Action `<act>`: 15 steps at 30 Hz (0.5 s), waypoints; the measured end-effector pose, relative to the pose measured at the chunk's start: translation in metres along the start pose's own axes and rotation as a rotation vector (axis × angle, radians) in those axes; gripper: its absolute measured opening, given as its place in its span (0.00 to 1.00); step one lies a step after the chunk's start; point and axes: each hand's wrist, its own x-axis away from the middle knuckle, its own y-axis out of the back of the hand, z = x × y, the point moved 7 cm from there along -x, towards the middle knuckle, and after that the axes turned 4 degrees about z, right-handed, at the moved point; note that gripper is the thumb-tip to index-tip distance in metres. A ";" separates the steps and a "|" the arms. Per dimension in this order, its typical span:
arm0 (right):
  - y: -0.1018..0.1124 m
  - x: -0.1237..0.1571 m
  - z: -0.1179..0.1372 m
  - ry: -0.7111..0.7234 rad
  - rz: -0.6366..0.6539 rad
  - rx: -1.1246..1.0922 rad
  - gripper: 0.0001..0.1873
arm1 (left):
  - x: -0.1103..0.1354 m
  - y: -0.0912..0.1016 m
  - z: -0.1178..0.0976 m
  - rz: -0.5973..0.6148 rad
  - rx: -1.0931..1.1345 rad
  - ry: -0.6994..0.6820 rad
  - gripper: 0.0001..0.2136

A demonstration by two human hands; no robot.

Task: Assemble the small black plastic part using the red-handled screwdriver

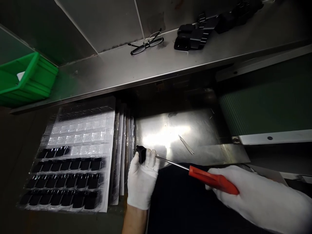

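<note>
My left hand (142,183), in a white glove, pinches a small black plastic part (141,154) between thumb and fingers, just above the bench edge. My right hand (234,185), gloved in white too, is wrapped round the red handle of a screwdriver (212,179). Its thin metal shaft points left, and the tip ends at the fingers of my left hand; whether it touches the black part I cannot tell. To the left lies a clear blister tray (91,149) whose nearer rows hold black parts like this one, while its farther pockets show no parts.
More trays are stacked under the top one. Tweezers (186,145) lie on the metal bench (156,126). On the raised shelf (117,70) are eyeglasses (147,43), several black parts (192,36) and a green bin (29,79). A green conveyor belt (270,100) runs at right.
</note>
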 end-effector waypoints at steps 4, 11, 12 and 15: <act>-0.005 0.001 -0.001 -0.021 0.095 -0.046 0.09 | 0.002 -0.001 0.006 -0.019 -0.029 -0.023 0.05; -0.002 0.010 -0.028 -0.037 0.030 -0.101 0.10 | 0.002 0.005 0.018 -0.018 -0.071 -0.059 0.03; -0.001 0.011 -0.030 -0.031 0.039 -0.110 0.09 | 0.000 0.007 0.018 -0.014 -0.082 -0.072 0.04; 0.003 0.002 -0.035 0.025 0.033 -0.125 0.07 | -0.005 0.016 0.020 -0.018 -0.120 -0.119 0.10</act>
